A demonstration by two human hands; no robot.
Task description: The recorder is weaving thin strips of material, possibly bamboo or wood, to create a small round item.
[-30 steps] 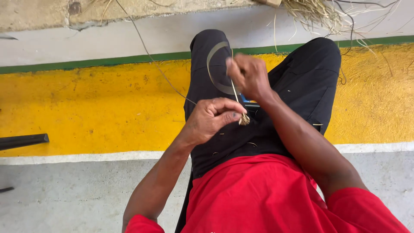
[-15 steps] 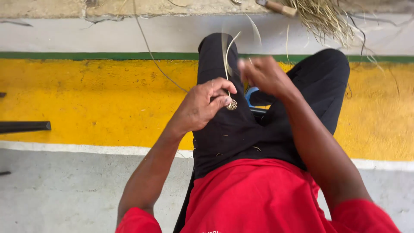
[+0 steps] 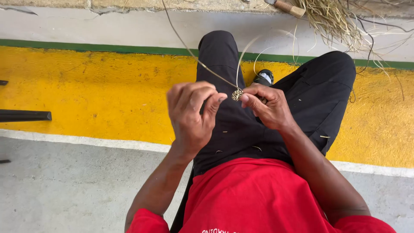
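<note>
From the head view, a small woven knot (image 3: 236, 94) of straw sits between the two hands, above the lap. The right hand (image 3: 268, 108) has its grip closed on the knot: thumb and forefinger tips pinch it from the right side, the other fingers curled under. The left hand (image 3: 193, 113) is just left of the knot, its fingers bent inward with the fingertips near it; whether they touch the knot or clamp a strand cannot be told, as the hand is blurred.

Two thin strands (image 3: 196, 58) rise from the knot. One runs far and left, up to the top edge of the view. The other arcs up and right in a loop over the left knee.

The person sits in black trousers (image 3: 319, 99) and a red shirt (image 3: 254, 198), knees apart. A dark shoe (image 3: 264, 77) with a light patch shows between the legs, just beyond the right hand.

Under the legs lies a floor with a wide yellow band (image 3: 95, 95), edged on the far side by a narrow green stripe (image 3: 86, 46) and on the near side by a white line. Grey concrete lies near, at left. A pile of loose straw (image 3: 332, 17) lies at the far right, with a wooden handle (image 3: 290, 7) beside it. A dark bar (image 3: 23, 115) juts in from the left edge over the yellow band.
</note>
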